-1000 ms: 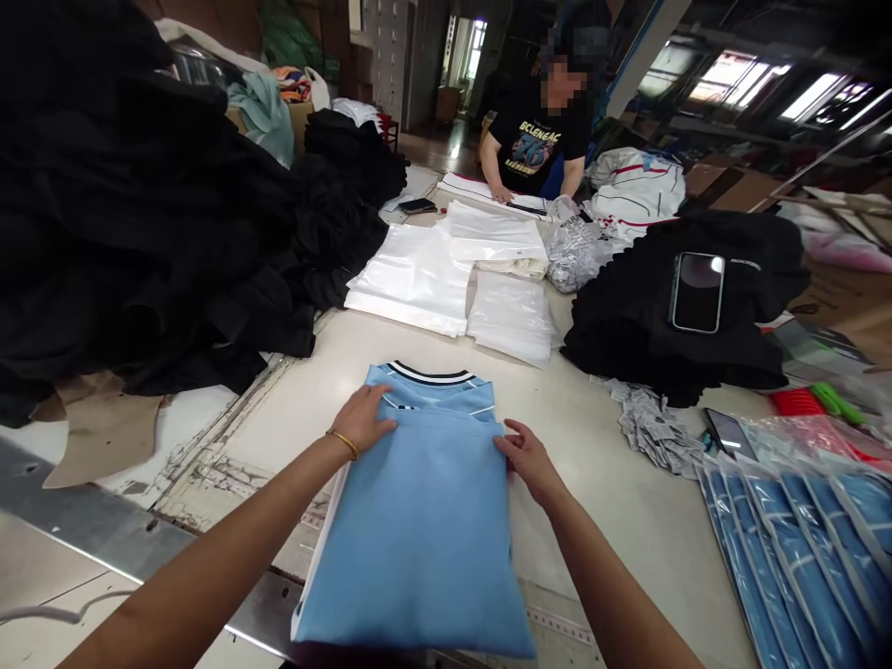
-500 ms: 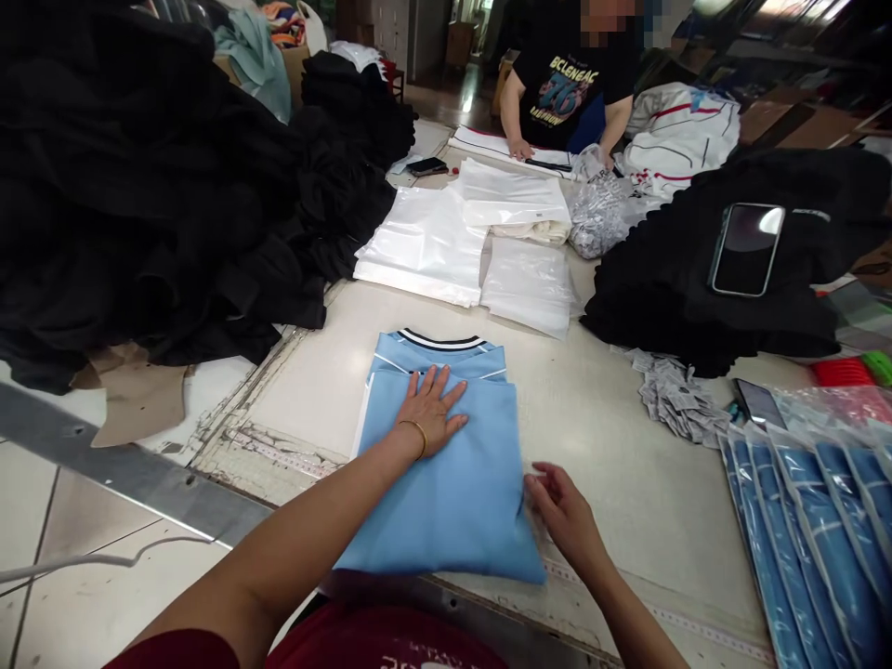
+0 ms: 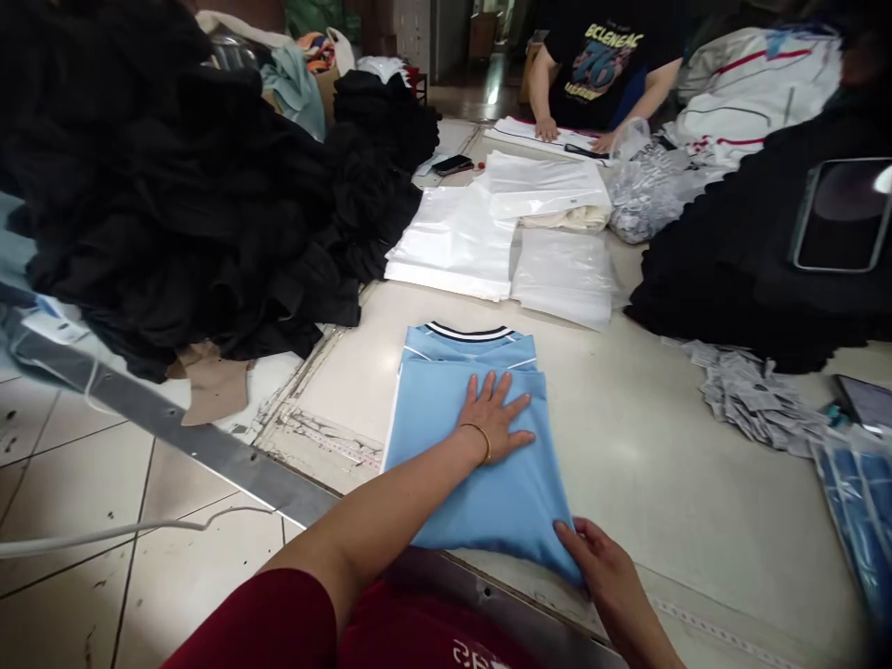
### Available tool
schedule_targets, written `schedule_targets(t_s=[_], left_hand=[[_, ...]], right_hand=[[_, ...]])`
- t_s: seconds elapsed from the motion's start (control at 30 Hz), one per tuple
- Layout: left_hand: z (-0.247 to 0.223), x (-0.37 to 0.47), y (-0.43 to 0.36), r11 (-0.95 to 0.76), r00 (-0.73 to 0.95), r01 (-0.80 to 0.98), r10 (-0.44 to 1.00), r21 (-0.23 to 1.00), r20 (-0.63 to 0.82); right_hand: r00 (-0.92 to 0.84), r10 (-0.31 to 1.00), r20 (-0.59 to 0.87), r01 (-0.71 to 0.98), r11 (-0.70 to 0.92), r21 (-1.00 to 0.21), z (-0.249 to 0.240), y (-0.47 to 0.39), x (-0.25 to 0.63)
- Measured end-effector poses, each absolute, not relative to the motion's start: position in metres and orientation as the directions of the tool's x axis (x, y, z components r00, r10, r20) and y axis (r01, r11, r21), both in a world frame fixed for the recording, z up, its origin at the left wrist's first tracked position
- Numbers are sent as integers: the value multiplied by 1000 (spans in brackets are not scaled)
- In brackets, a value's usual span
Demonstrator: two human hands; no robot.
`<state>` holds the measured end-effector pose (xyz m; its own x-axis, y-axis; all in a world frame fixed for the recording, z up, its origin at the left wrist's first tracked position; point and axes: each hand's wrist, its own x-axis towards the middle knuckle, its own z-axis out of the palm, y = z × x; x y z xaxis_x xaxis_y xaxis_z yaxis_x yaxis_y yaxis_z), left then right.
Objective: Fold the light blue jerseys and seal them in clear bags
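A light blue jersey lies folded on the table in front of me, its black-and-white collar pointing away. My left hand rests flat on the jersey with fingers spread, a thin gold bangle at the wrist. At the jersey's near right corner, my right hand pinches the fabric edge between thumb and fingers. Part of the right hand's grip is hidden under the cloth. Beyond the collar lie white plastic bags and a smaller stack of clear bags.
Black garments are heaped at the left. On the right, a phone lies on black cloth, near loose paper tags and bagged blue garments. Across the table, a person's hands touch white fabric.
My right hand has moved from beside the jersey's right edge down to its near corner and taken hold there. My left hand stays flat on the cloth. The view has turned left.
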<state>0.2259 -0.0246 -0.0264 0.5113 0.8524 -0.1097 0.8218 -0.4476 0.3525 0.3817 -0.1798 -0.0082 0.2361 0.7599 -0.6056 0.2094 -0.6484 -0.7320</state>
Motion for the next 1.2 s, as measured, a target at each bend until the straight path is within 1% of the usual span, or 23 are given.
schedule_targets(t_s=[0.1,0.17,0.2,0.23,0.27,0.3,0.33,0.37,0.4,0.43,0.47,0.5,0.53,0.57,0.63,0.7,0.73,0.77,0.8,0.87,1.0,1.1,1.2], left_hand=[[-17,219,-20,-464,543,784,834,413,-95],[-2,202,-26,-464,561,717,827,521,-34],[7,187,-34,-446,539,681,842,581,15],[14,169,-45,-411,489,648,870,641,64],[20,147,-59,-339,388,642,917,688,90],[25,123,-75,-217,239,657,968,722,73],[27,99,-93,-63,85,661,996,748,8],[27,76,-112,123,-55,631,992,766,-114],[25,56,-131,300,-144,585,953,754,-267],[22,40,-148,418,-160,554,902,720,-400],[18,28,-163,464,-91,542,862,701,-499],[14,22,-175,480,-33,543,832,688,-554],[11,20,-184,465,15,557,823,689,-568],[9,22,-190,429,41,567,838,703,-544],[8,32,-192,333,37,571,902,750,-429],[11,43,-188,263,23,559,943,786,-332],[13,48,-185,248,20,557,950,793,-311],[14,51,-183,248,11,564,951,787,-308],[15,53,-182,250,1,581,951,775,-308],[15,53,-183,221,10,623,957,750,-291],[7,49,-192,135,103,659,958,740,-266],[-1,50,-196,165,80,628,958,760,-274],[-8,53,-197,197,36,606,961,770,-274]], right_hand=[[282,768,-576,254,-638,-727,-12,-189,392],[316,776,-547,258,-624,-737,-12,-188,401],[331,777,-535,259,-620,-740,-12,-186,406],[338,778,-530,265,-619,-739,-12,-185,410],[340,779,-527,279,-619,-734,-13,-182,413],[344,780,-522,302,-618,-725,-14,-180,415],[346,786,-513,331,-614,-717,-15,-177,415],[346,797,-496,364,-601,-712,-17,-172,415],[339,814,-472,397,-579,-712,-18,-165,412],[329,836,-440,430,-547,-718,-19,-155,409],[317,857,-405,460,-513,-725,-19,-144,404],[308,877,-368,492,-478,-728,-18,-129,399],[309,897,-315,533,-438,-724,-17,-113,393],[310,920,-242,587,-385,-712,-14,-97,386],[264,964,-33,719,-220,-660,-7,-65,366],[97,979,176,818,22,-575,0,-40,340],[-14,970,242,835,144,-531,3,-31,326],[-119,956,270,837,243,-490,4,-23,310],[-206,941,267,836,312,-453,4,-15,295],[-316,927,203,847,372,-379,1,-1,268],[-421,904,70,866,423,-266,-8,24,239],[-486,873,46,840,481,-251,-10,34,236],[-528,849,-8,817,506,-277,-8,39,236]])
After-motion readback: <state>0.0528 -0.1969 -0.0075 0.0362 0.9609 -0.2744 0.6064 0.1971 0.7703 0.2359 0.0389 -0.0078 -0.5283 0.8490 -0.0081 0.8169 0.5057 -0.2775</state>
